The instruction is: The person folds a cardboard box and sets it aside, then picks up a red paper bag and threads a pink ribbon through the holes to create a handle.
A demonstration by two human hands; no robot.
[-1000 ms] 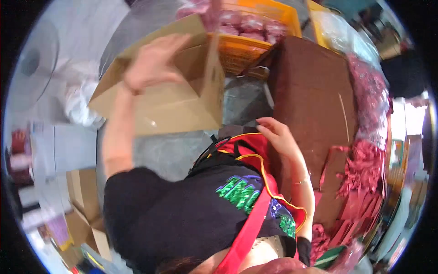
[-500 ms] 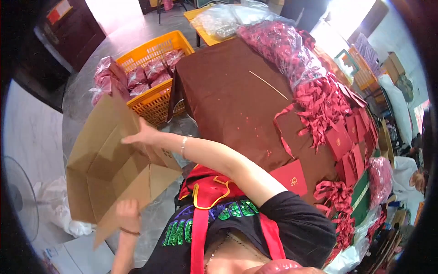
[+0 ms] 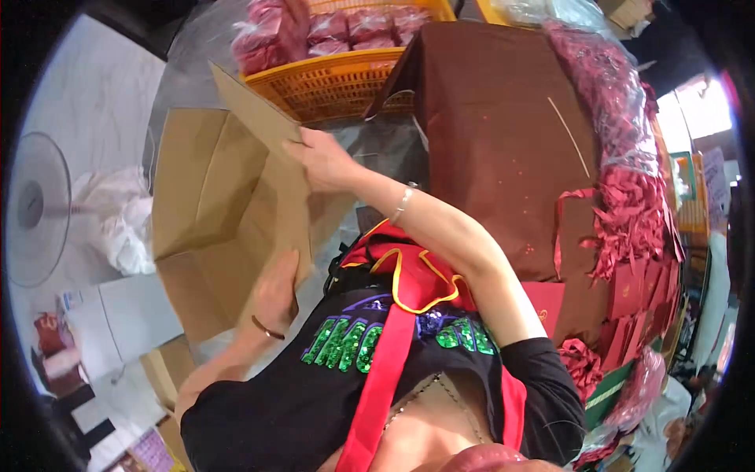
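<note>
Grey floor and a pale marbled wall frame the work in my head view. Off to the left I make out a round fan and a crumpled white plastic bag. Beyond the work stands an orange slatted crate holding clear bags of pinkish-red packets. Over to the right I see a brown cloth-covered table, bearing a thin pale stick, tangled red ribbons, flat red cards and a long clear bag of red material.

I find the open cardboard box ahead of the wearer, left of the table, its inside showing to me. The right hand, a bracelet at its wrist, grasps the edge of an upright panel of that box. The left hand, slightly blurred, touches the same side nearer the wearer's body; I cannot tell whether its fingers close on the cardboard.
</note>
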